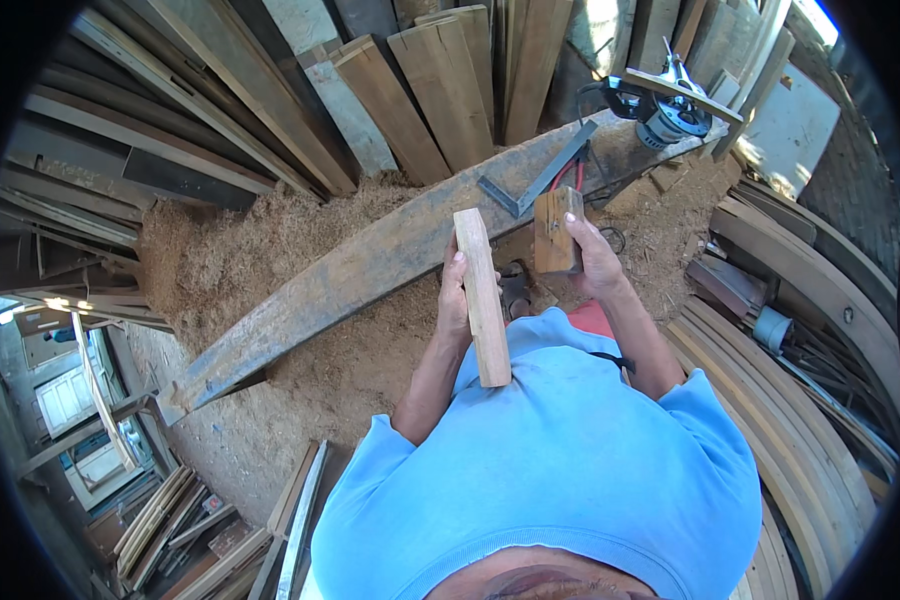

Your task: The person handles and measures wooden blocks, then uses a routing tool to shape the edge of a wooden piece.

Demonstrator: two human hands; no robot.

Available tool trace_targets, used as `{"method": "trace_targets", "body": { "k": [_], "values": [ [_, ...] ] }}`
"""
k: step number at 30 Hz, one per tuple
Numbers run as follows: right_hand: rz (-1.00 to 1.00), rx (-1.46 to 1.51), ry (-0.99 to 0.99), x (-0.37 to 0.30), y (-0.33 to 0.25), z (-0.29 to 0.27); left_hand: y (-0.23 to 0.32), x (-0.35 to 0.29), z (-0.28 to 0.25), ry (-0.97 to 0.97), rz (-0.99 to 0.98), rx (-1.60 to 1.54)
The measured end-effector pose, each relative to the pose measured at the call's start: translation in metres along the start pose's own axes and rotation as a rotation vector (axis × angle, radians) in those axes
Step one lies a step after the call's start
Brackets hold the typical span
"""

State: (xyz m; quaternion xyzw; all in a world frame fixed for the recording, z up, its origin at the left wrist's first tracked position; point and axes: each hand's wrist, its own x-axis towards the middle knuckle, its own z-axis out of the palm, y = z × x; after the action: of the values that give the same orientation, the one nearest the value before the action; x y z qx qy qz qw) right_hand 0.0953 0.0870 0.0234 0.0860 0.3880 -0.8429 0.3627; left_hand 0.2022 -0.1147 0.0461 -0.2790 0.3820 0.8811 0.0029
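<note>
My left hand (454, 295) is wrapped round a pale, squared length of wood (482, 290), with the thumb on its side. The piece stands out in front of my chest, its lower end over my blue shirt. In my right hand (597, 255) is a shorter, brown wooden block (556, 232) with a dark mark on its face. My right thumb lies on that block's edge; most of the other fingers are hidden behind it. The two wooden pieces are apart. Beyond the block, an angled metal square (550, 175) rests on a long plank bench (370, 250).
At the bench's far right end sits a power tool (670, 120) with a flat base and a cable. Wood shavings (270, 240) cover the floor behind the bench. Boards (435, 90) lean at the back; more timber (780, 440) is stacked at my right and lower left.
</note>
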Motion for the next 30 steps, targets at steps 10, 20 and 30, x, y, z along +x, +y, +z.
{"method": "trace_targets", "body": {
  "k": [10,20,30],
  "values": [
    [0.086,-0.033,-0.044,0.002,0.015,0.003,0.003,0.009,-0.004,-0.045,0.016,0.189],
    [0.014,-0.094,0.086,-0.003,0.018,-0.008,0.001,0.152,-0.081,0.292,0.323,1.521],
    [0.026,0.035,0.317,-0.001,0.05,-0.06,-0.037,0.176,-0.133,0.324,0.051,2.027]
  ]
}}
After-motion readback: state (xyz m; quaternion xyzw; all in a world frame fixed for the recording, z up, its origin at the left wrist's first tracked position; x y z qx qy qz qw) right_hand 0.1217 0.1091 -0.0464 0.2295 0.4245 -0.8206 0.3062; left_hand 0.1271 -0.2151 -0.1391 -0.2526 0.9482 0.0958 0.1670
